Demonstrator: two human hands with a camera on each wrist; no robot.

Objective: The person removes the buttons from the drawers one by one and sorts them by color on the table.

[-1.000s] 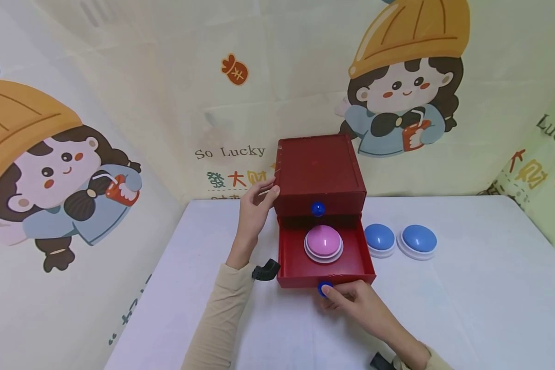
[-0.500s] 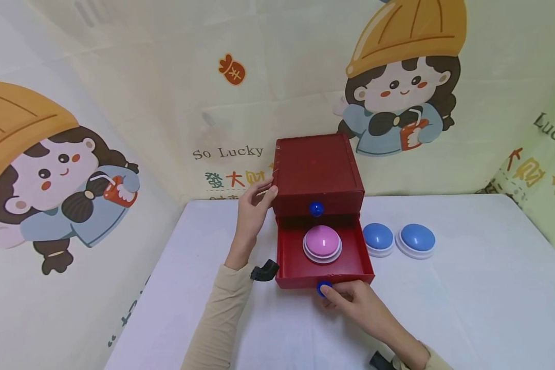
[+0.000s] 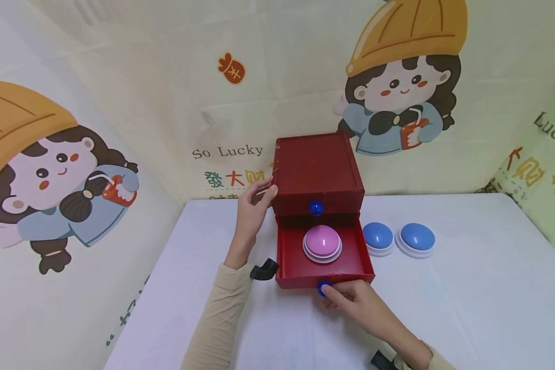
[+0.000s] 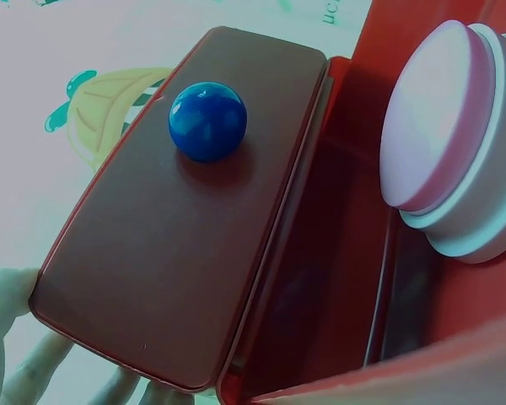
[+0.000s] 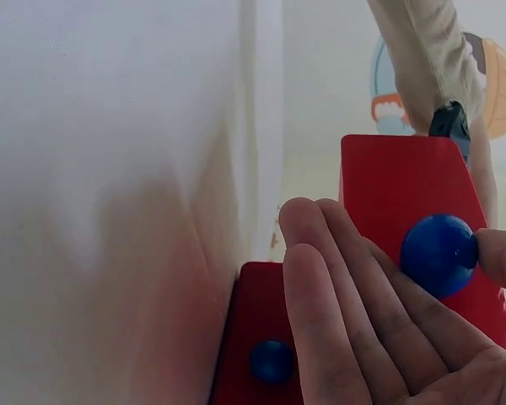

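Red cabinet (image 3: 318, 172) stands at the far middle of a white table (image 3: 467, 288), its lower drawer (image 3: 324, 267) pulled out toward the near side. Inside the drawer sits a pink dome button (image 3: 322, 242) on its white base. The right hand (image 3: 358, 304) is at the near face of the drawer, thumb and fingers curled round the blue knob (image 3: 324, 288) there; the right wrist view shows the knob (image 5: 438, 253) nipped between fingers and thumb. The left hand (image 3: 254, 210) rests against the cabinet's left side with fingers fairly straight, touching the wall near its upper edge; it seems to steady rather than grasp, though the far fingertips are hidden. The upper drawer (image 4: 185, 219) is closed, its own blue knob (image 4: 207, 120) untouched. Two blue dome buttons (image 3: 378, 238) (image 3: 417, 239) lie on the table just right of the cabinet, side by side
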